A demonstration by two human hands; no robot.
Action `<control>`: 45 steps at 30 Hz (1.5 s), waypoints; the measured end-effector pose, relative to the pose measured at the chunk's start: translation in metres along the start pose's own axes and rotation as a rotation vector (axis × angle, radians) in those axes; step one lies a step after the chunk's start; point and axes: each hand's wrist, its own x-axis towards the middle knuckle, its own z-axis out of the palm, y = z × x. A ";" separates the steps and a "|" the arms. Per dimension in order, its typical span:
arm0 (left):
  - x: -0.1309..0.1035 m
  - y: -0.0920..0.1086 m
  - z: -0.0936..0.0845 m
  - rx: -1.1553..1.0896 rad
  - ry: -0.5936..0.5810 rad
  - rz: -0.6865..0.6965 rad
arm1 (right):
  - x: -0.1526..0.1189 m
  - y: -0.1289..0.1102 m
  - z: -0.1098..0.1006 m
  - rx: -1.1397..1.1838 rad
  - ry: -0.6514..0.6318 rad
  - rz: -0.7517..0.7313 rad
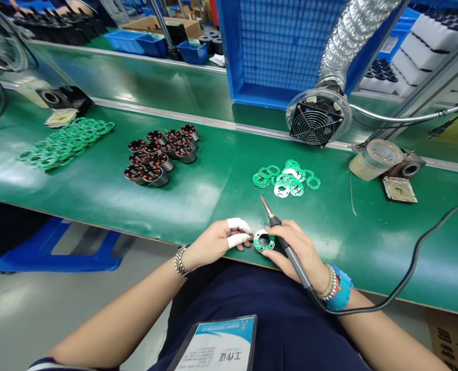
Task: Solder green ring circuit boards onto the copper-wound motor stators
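Observation:
My right hand [300, 250] holds a soldering iron [296, 265] lying across it, with the metal tip pointing up and away to the left. The thumb and a finger of the same hand grip a ring-shaped motor part with a green circuit board [269, 247] on its top, at the table's near edge. Just left of that part is my left hand [221, 238], its thumb and forefinger wrapped in white and pinched together. Whatever is between those fingertips is too small to make out. Beyond the iron's tip lies a loose pile of green and white ring boards [289, 178].
Several copper-wound stators [158, 167] stand left of centre; stacked green boards [64, 144] lie farther left. A fan on a foil duct [316, 123] hangs over the back edge. At right are a jar [375, 159], a sponge [399, 190] and the iron's cable [412, 268].

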 end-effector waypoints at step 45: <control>-0.022 0.018 0.010 0.841 0.073 0.229 | -0.001 0.002 -0.010 -0.031 0.122 0.071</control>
